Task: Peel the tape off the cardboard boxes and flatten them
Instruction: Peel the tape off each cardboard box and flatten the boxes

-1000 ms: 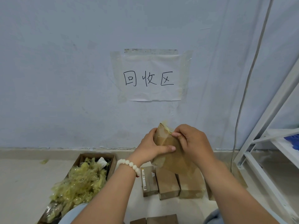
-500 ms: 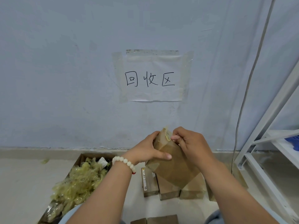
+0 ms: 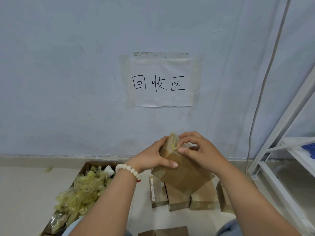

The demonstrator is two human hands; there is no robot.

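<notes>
I hold a small taped cardboard box (image 3: 184, 176) tilted in the air in front of the wall. My left hand (image 3: 153, 157) grips its left side, thumb across the front face. My right hand (image 3: 199, 150) is at the box's upper corner, where its fingertips pinch the yellowish tape (image 3: 174, 145) lifting from the top edge. A row of taped boxes (image 3: 179, 196) stands on the floor directly below.
An open carton (image 3: 88, 166) at the lower left is piled with crumpled yellowish tape (image 3: 85, 189). A white metal shelf frame (image 3: 279, 169) stands at the right, with a cable running down the wall. More boxes (image 3: 170, 231) lie at the bottom edge. A paper sign (image 3: 162, 80) is taped to the wall.
The box has sunk a little and tilted so more of its front face shows. My right hand's fingers have shifted on the top corner, with the tape edge now lifted between them.
</notes>
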